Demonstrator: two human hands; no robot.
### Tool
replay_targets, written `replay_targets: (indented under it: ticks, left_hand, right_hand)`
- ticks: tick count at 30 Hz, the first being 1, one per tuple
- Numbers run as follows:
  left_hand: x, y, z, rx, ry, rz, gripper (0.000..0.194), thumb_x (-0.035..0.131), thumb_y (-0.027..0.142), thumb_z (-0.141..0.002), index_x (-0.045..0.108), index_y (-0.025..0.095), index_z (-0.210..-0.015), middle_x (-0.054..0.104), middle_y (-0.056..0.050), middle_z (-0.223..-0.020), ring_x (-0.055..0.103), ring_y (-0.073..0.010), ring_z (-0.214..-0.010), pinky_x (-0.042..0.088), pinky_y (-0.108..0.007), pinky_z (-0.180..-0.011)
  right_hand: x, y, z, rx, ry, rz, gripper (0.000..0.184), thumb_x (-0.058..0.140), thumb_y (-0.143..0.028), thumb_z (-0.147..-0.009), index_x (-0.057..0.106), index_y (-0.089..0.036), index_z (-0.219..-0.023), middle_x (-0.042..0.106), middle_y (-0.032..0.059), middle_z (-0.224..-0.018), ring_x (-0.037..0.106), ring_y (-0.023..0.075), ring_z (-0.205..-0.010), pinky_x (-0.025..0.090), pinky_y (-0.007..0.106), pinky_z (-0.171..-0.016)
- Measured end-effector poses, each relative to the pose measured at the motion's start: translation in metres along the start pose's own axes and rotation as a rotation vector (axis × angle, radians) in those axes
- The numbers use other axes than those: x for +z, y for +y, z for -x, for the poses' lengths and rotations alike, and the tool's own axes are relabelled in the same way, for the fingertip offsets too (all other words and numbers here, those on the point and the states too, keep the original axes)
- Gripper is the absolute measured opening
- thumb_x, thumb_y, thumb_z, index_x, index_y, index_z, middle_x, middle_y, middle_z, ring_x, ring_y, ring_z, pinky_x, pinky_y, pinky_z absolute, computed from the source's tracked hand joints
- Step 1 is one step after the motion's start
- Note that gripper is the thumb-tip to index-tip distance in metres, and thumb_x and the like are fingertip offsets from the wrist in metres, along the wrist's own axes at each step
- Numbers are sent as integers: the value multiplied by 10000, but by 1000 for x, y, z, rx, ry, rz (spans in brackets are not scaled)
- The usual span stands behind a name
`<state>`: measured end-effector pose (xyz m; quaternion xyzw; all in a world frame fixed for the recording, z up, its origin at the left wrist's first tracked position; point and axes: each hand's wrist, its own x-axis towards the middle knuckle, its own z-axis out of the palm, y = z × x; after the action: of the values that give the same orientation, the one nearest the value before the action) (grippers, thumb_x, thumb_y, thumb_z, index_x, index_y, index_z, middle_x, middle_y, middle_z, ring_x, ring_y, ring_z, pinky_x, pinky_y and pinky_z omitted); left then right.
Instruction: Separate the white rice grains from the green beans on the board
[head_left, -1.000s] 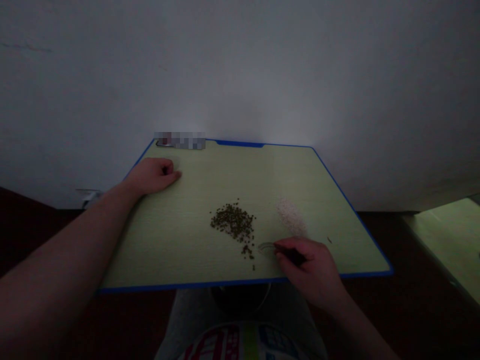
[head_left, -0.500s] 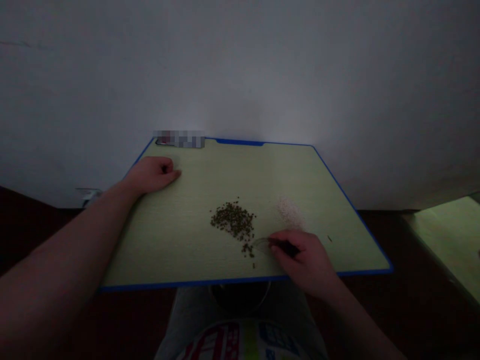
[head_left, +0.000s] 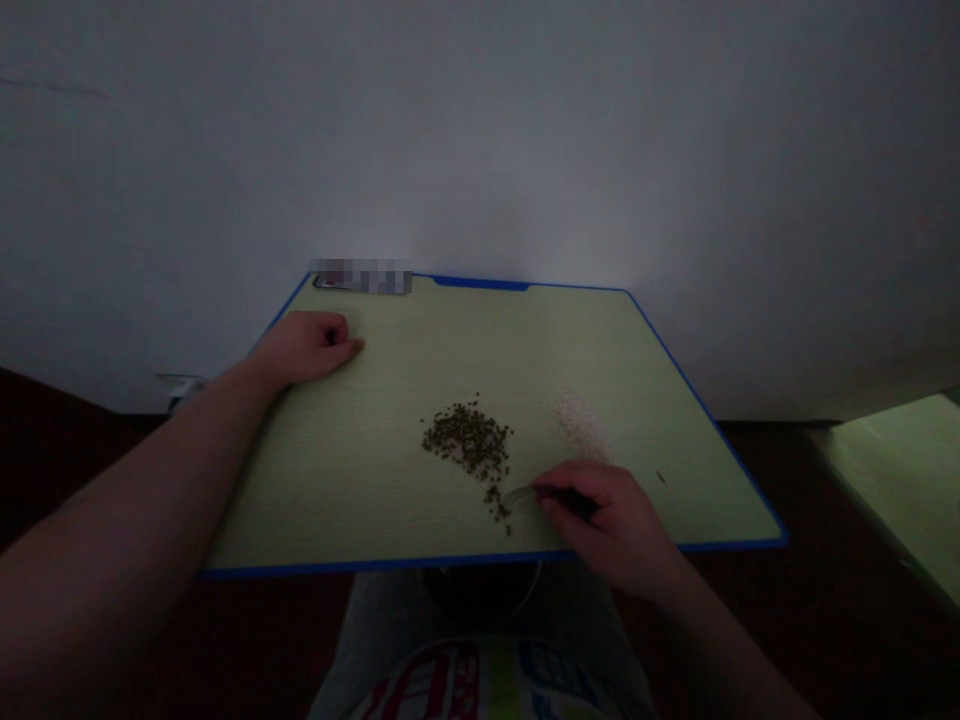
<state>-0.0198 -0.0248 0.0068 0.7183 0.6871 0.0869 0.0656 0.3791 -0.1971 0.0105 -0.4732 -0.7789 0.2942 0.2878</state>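
On the left side of a pale small table (head_left: 420, 340) with a blue rim rests my left hand (head_left: 309, 346), its fingers curled in a loose fist, nothing visible in it. My right hand (head_left: 600, 515), near the front edge, pinches a slim tool (head_left: 519, 494) with a pale, thin, curved end; its exact kind is too dim to tell. That end touches or nearly touches a few stray green beans (head_left: 495, 500). Just beyond them lies a spread pile of small green beans (head_left: 469, 438). A heap of white rice-like grains (head_left: 582, 425) sits behind my right hand.
A flat, blurred-out object (head_left: 363, 277) lies at the table's far left corner. One thin dark sliver (head_left: 661, 477) is right of my right hand. A wall (head_left: 480, 140) stands behind the table. My legs and a dark round thing (head_left: 480, 590) are below the front edge.
The tool's tip has shifted slightly left and down, closer to the stray beans. My left hand stays in place, and the piles look the same.
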Motion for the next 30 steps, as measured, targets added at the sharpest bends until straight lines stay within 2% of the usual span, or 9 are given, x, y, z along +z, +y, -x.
replay_targets:
  ticks: [9, 14, 21, 30]
  left_hand:
    - [-1, 0, 0, 10, -11, 10, 358, 489, 583, -771, 518, 235, -688, 535, -28, -620, 518, -198, -644, 362, -320, -642]
    - [-1, -1, 0, 24, -18, 2, 371, 477, 591, -775, 523, 233, -690, 550, -34, -632, 531, -204, -661, 366, -322, -642]
    - [-2, 0, 1, 9, -21, 0, 371, 482, 590, -774, 547, 231, -708, 534, -29, -628, 523, -204, -669, 366, -323, -654]
    - [-1, 0, 0, 5, -17, 6, 372, 488, 592, -769, 557, 230, -720, 525, -24, -626, 507, -200, -652, 356, -325, -651]
  right_hand:
    - [0, -1, 1, -7, 6, 12, 217, 574, -217, -909, 786, -214, -950, 805, 50, -839, 747, 192, -746, 573, 306, -662]
    - [3, -2, 2, 11, -16, 9, 213, 586, -199, -874, 787, -227, -938, 808, 42, -833, 750, 193, -735, 571, 305, -648]
    - [8, -7, 5, -31, 27, 19, 217, 572, -197, -885, 784, -223, -924, 794, 38, -797, 737, 180, -699, 564, 292, -631]
    - [1, -4, 7, 36, 111, 74, 200, 581, -208, -858, 781, -216, -868, 788, 31, -744, 726, 177, -630, 554, 282, -578]
